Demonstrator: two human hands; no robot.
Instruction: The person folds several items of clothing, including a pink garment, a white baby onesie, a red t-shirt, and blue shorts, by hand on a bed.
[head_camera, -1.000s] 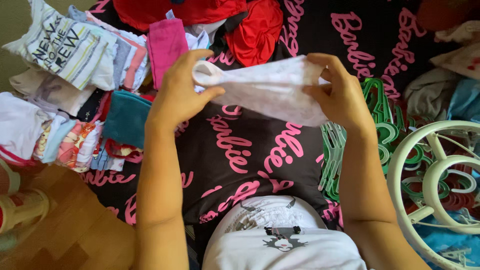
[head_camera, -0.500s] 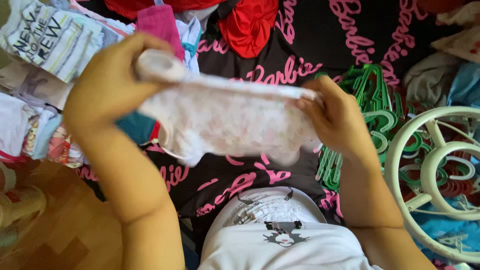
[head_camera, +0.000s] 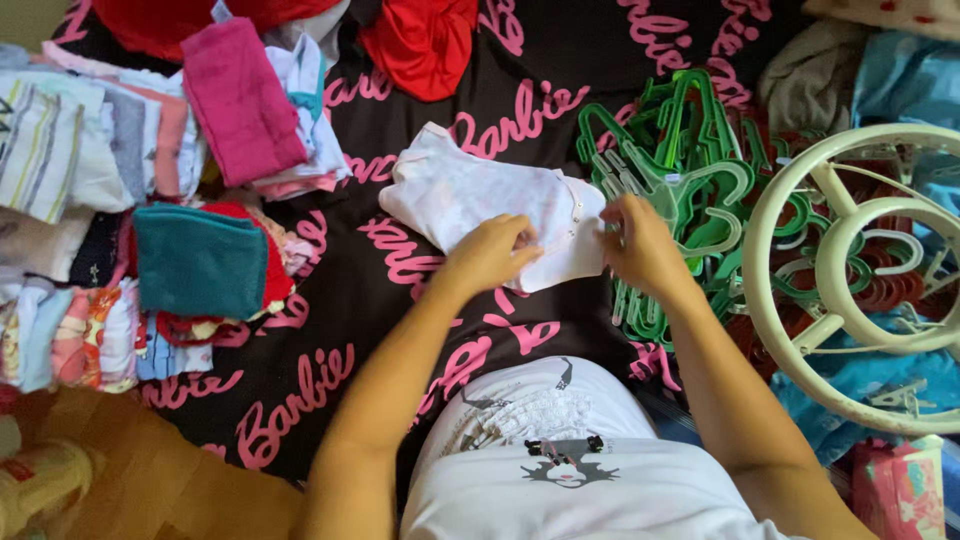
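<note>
1. Folded clothes (head_camera: 90, 160) stood in stacks at the far left, a pink towel (head_camera: 238, 98) and a teal towel (head_camera: 200, 260) topping two of them.
2. A small white garment (head_camera: 470, 195) lay flat on the black blanket with pink lettering (head_camera: 330, 340), near the middle of the view.
3. The left hand (head_camera: 490, 255) rested palm-down on the garment's near edge, fingers curled and pressed together against the cloth.
4. The right hand (head_camera: 640, 245) pinched the garment's right edge, beside a row of small snaps.
5. A heap of green plastic hangers (head_camera: 690, 160) lay just behind the right hand.
6. A round white drying rack (head_camera: 850, 270) sat at the far right.
</note>
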